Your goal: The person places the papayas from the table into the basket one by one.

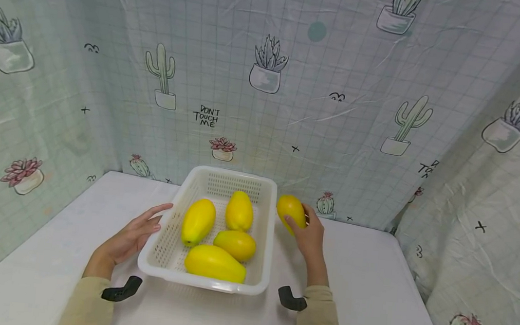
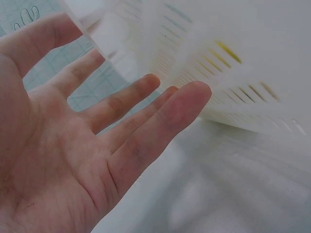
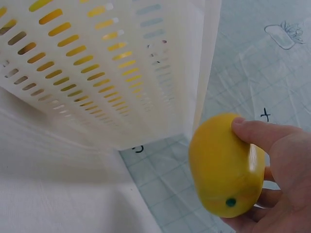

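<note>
A white plastic basket [image 1: 266, 235] with slotted walls stands on the table. Inside it lie several yellow mangoes, one on the left [image 1: 198, 222] and a large one at the front [image 1: 215, 263]. My right hand [image 1: 310, 234] grips another mango [image 1: 290, 212] just outside the basket's right wall. In the right wrist view, the thumb lies on top of that mango [image 3: 226, 165] and the fingers curl beneath; a dark green spot marks its end. My left hand [image 1: 130, 236] is at the left wall, its fingers spread and loosely extended, with fingertips at the rim.
The white table [image 1: 360, 290] extends to both sides of the basket. Behind and beside it hangs a cloth [image 1: 301, 119] printed with cacti and a grid. A black wrist mount [image 1: 122, 290] shows by the left sleeve and another mount [image 1: 292, 299] by the right.
</note>
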The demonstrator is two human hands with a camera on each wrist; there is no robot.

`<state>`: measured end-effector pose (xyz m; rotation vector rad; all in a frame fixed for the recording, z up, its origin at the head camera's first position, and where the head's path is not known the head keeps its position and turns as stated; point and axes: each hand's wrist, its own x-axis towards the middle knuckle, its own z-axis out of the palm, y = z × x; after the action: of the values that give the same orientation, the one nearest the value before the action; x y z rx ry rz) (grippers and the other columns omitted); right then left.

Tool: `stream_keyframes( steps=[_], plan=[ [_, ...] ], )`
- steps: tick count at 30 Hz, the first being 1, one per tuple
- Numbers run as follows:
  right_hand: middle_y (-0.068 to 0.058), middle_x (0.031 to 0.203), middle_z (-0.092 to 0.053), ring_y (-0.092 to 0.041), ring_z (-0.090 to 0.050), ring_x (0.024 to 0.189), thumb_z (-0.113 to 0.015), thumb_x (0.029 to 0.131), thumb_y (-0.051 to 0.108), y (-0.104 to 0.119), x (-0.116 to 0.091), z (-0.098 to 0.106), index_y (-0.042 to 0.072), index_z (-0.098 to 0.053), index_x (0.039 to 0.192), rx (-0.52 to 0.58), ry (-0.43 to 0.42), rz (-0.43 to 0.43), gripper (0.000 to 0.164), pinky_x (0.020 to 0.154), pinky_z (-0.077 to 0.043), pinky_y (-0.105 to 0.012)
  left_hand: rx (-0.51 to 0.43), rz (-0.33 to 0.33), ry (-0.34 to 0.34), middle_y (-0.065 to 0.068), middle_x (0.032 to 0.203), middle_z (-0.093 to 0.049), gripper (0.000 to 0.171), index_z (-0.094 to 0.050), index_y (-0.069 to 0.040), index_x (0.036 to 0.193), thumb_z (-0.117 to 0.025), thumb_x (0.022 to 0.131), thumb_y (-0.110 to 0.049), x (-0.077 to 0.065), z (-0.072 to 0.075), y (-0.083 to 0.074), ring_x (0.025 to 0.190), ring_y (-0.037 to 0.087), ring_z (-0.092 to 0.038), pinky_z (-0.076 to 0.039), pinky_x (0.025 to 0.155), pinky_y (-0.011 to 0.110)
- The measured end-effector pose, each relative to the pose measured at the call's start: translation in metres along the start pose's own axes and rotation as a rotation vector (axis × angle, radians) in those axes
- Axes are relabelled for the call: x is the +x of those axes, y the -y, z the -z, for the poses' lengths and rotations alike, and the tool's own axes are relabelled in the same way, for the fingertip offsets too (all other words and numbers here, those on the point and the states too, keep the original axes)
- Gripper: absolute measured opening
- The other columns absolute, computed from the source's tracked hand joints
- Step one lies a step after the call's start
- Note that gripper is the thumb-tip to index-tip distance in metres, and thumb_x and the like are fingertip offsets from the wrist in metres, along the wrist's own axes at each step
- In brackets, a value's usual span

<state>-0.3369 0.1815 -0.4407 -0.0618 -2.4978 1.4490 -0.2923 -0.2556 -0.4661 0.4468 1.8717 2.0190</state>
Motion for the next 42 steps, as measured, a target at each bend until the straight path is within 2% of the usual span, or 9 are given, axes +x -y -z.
stream_keyframes(
  steps=[13,21,25,32,42],
  plan=[
    [-0.002,0.134,-0.047,-0.025,-0.052,0.113,-0.061,0.078,0.054,0.007,0.0,0.001,0.023,-0.04,0.135,0.002,0.032,-0.029,0.068,0.089,-0.05,-0.042,-0.01,-0.012,0.019,0.006,0.151,-0.022,0.055,-0.013,-0.025,0.147,-0.035,0.098,-0.013,0.001,0.001,0.001,0.119,0.016,-0.053,-0.05,0.091,0.033],
    [-0.006,0.132,-0.048,-0.026,-0.052,0.113,-0.059,0.079,0.056,0.013,-0.001,0.002,0.023,-0.036,0.137,0.008,0.034,-0.011,0.071,0.093,-0.049,-0.042,-0.018,-0.014,0.03,0.005,0.151,-0.022,0.055,-0.013,-0.025,0.147,-0.034,0.098,-0.012,0.001,0.002,0.001,0.119,0.016,-0.053,-0.05,0.091,0.033],
    [-0.005,0.134,-0.047,-0.026,-0.052,0.115,-0.057,0.079,0.059,0.015,-0.002,0.002,0.024,-0.034,0.138,0.019,0.066,-0.011,0.072,0.095,-0.047,-0.042,-0.019,-0.008,0.027,0.005,0.151,-0.021,0.055,-0.013,-0.025,0.147,-0.034,0.098,-0.012,0.001,0.002,0.001,0.119,0.015,-0.053,-0.05,0.091,0.033],
    [0.0,0.135,-0.047,-0.021,-0.054,0.115,-0.054,0.081,0.059,0.02,-0.004,0.003,0.03,-0.038,0.135,0.072,0.109,0.015,0.064,0.093,-0.048,-0.039,-0.041,-0.025,0.038,0.002,0.15,-0.025,0.055,-0.012,-0.024,0.147,-0.033,0.099,-0.01,0.0,0.002,0.002,0.12,0.016,-0.053,-0.05,0.091,0.032],
    [0.002,0.134,-0.048,-0.019,-0.056,0.114,-0.052,0.087,0.05,0.025,-0.008,0.007,0.029,-0.042,0.133,0.134,0.138,0.085,0.052,0.095,-0.047,-0.039,-0.027,-0.019,0.037,0.001,0.15,-0.025,0.055,-0.011,-0.023,0.147,-0.033,0.099,-0.01,0.0,0.002,0.001,0.119,0.015,-0.054,-0.05,0.091,0.033]
  ],
)
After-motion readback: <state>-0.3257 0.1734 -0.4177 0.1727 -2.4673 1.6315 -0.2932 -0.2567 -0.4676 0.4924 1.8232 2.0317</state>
